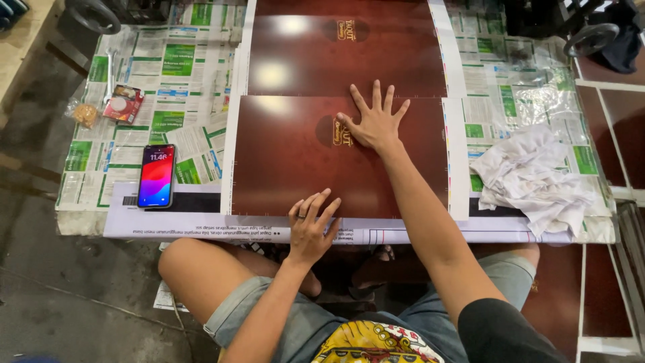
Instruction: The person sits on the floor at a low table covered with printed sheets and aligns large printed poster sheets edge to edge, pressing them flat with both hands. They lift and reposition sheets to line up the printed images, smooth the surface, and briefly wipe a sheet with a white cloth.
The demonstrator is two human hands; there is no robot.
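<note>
A glossy dark maroon printed sheet (289, 161) with a white margin and a small gold emblem lies flat on the low work surface in front of me. My right hand (375, 122) rests palm-down on it with the fingers spread, beside the emblem. My left hand (310, 227) presses on the sheet's near edge, fingers together and flat, a ring on one finger. A second maroon sheet (342, 54) lies just beyond the first, partly under it.
Newspaper (178, 81) covers the surface. A smartphone (156, 175) lies at the left, a small red packet (123, 103) and a wrapped snack (85, 114) farther left. A crumpled white cloth (531, 178) sits at the right. More maroon sheets (605, 134) lie at the far right.
</note>
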